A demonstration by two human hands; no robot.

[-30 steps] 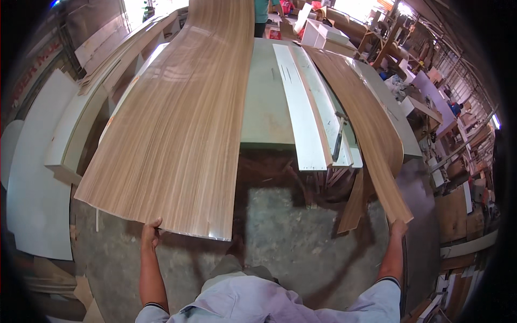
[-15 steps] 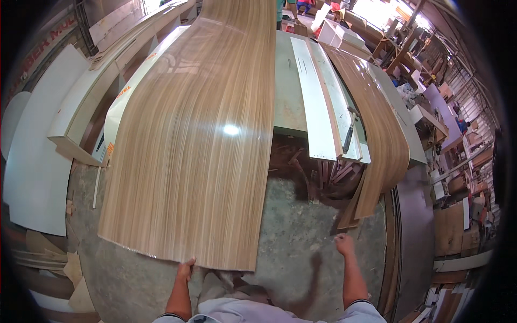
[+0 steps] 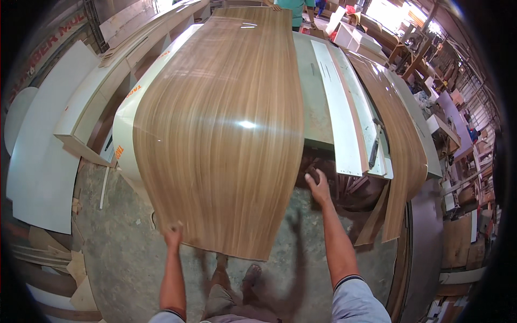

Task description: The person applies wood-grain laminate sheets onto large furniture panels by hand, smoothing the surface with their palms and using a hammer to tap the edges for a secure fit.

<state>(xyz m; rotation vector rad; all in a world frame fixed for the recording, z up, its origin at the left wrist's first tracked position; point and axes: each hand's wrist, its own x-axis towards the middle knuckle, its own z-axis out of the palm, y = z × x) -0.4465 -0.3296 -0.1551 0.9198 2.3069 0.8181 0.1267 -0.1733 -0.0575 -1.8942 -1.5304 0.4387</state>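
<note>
A large, glossy wood-grain laminate sheet (image 3: pixel 231 151) lies over the worktable and bends down over its near edge toward me. My left hand (image 3: pixel 173 235) is closed on the sheet's lower left corner. To the right of the sheet, my right hand (image 3: pixel 319 187) reaches forward with its fingers apart and nothing visible in it, a little away from the sheet's right edge. At the far end, a person in a teal shirt (image 3: pixel 297 12) has a hand (image 3: pixel 276 7) on the sheet's far edge.
White boards (image 3: pixel 340 118) and a dark-handled tool (image 3: pixel 375 142) lie on the green-grey tabletop (image 3: pixel 319 126). Narrower wood-grain strips (image 3: pixel 401 134) hang over its right side. Wood scraps (image 3: pixel 350 185) lie beneath. A long pale cabinet (image 3: pixel 89 116) and a white panel (image 3: pixel 40 156) stand at the left.
The sheet's near end has shifted right and its far edge has come into view. My left hand has moved forward with the corner. My right hand has swung forward and left, its fingers opening.
</note>
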